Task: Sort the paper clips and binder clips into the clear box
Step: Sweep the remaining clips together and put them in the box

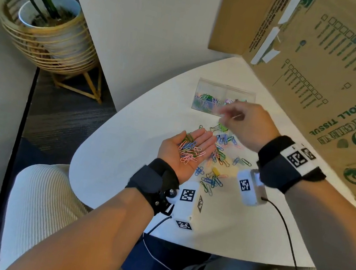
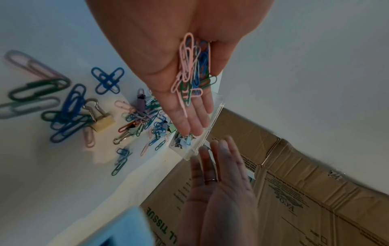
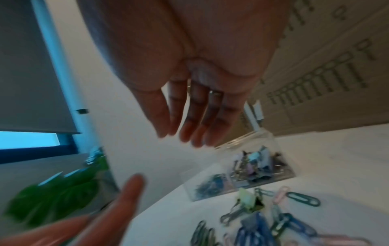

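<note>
**Now: a palmful of clips, and a free hand above the box**

Upturned and flat, the left hand [image 1: 189, 152] lies with its fingers straight, carrying a loose heap of pink, blue and green wire paper clips [image 1: 189, 152] on the palm; nothing is gripped, they simply rest there. From the left wrist view the same heap [image 2: 192, 69] spreads from the palm down onto the finger bases.

Beyond the left fingertips, the right hand [image 1: 244, 122] hovers with fingers extended and slightly spread, empty as far as the blurred views show [image 3: 189, 106]. A thin ring sits on one of its fingers.

Just past and under the right hand's fingertips stands the clear plastic two-compartment box [image 1: 224, 99] on the white rounded counter [image 1: 121, 160]. One compartment holds coloured paper clips, the other holds small binder clips [image 3: 255, 164] in pastel shades.

Beneath and between the two hands, many more coloured paper clips [image 1: 214, 164] lie scattered on the counter. Among them, a pale green binder clip [image 1: 219, 127] lies just below the right fingertips, and a yellow binder clip [image 1: 215, 170] lies beside the left wrist.

Right of the right hand stands a big brown cardboard carton with green print [image 1: 334, 78]. Far left of the left hand, a green potted plant in a woven basket stand [image 1: 47, 35] sits on the floor.
</note>
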A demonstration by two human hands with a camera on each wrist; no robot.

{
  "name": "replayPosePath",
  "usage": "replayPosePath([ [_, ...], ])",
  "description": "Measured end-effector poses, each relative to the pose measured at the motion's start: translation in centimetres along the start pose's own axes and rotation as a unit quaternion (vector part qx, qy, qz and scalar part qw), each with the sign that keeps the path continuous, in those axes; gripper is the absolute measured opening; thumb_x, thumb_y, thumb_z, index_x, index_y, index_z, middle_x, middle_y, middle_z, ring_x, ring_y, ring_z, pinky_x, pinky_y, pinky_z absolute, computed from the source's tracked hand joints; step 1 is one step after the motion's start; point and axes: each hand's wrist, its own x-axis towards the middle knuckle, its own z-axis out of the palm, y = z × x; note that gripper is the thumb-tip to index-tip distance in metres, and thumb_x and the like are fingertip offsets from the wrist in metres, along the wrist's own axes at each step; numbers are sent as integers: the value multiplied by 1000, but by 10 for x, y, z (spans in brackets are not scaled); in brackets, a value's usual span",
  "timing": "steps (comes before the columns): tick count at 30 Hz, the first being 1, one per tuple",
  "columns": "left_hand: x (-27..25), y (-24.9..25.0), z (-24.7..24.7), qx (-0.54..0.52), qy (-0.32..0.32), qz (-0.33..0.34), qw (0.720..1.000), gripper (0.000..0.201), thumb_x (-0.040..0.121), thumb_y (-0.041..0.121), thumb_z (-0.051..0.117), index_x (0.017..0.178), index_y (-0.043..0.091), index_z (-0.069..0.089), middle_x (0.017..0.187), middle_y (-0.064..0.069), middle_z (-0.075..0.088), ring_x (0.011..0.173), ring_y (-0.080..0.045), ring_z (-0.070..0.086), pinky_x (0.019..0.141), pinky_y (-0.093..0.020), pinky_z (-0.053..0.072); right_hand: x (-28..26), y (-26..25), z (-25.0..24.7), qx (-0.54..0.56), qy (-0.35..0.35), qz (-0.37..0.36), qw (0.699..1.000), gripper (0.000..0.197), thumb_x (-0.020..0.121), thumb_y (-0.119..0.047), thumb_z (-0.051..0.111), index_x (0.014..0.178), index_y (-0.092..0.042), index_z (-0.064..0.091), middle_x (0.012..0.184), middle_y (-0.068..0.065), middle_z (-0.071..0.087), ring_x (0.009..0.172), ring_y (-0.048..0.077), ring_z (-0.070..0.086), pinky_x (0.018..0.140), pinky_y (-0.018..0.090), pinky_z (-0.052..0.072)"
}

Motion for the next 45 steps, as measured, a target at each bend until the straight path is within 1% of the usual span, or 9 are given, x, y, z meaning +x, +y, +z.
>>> replayPosePath([
  [5,-1,-3,1,15,-8,18,1000,47,102,30,26,127,-1,51,97,-20,69,85,-32,70,73,-36,57,-40,-29,10,-113,-129,-95,981,30,82,-7,70,108,-23,72,76,-19,56,70,-21,51,65,-1,37],
  [8,-5,-8,6,35,10,15,999,39,101,30,29,105,3,57,83,-14,64,72,-27,66,65,-30,55,-41,-31,15,-187,-149,-104,966,42,82,-15,70,123,-24,66,100,-4,63,88,4,59,85,26,49],
  [13,-9,-12,10,78,46,30,995,36,100,30,37,107,4,60,99,-14,62,101,-28,57,99,-37,41,-47,-38,33,-275,-149,-142,939,29,89,-6,50,112,-17,63,109,9,65,98,28,59,79,34,46],
  [15,-10,-14,9,70,40,24,996,34,100,31,38,104,5,60,97,-13,62,101,-27,57,98,-35,43,-47,-39,37,-280,-132,-140,940,24,89,-6,49,103,-16,66,100,9,67,91,28,61,71,32,43],
  [20,-10,-11,6,52,6,13,999,39,99,30,39,120,2,56,119,-21,60,116,-34,55,100,-44,42,-45,-35,33,-187,-110,-116,969,25,88,-13,59,103,-25,75,107,-3,73,97,20,65,86,28,47],
  [24,-7,-5,9,36,-24,6,999,40,99,32,35,109,0,57,105,-24,64,90,-36,63,87,-45,46,-43,-35,22,10,-81,-32,996,18,82,-7,71,92,-20,76,95,0,76,77,14,69,80,28,56],
  [28,-2,-3,7,29,-27,11,999,44,100,31,30,113,-1,57,109,-25,63,75,-36,67,66,-39,55,-42,-27,19,108,-76,10,991,17,81,2,73,87,-13,75,60,-24,68,52,-3,62,61,12,53],
  [34,-2,-2,1,8,8,17,1000,42,102,24,33,103,-8,60,98,-26,66,86,-39,64,80,-48,51,-21,-21,9,265,-14,60,962,17,78,5,74,91,-6,73,80,8,74,61,13,67,63,21,58],
  [45,-4,4,-3,25,16,21,999,44,102,25,31,107,-8,60,100,-26,69,96,-38,64,78,-46,56,81,-17,3,32,110,29,993,14,81,-17,76,94,-24,78,91,-5,75,90,13,68,91,29,54],
])
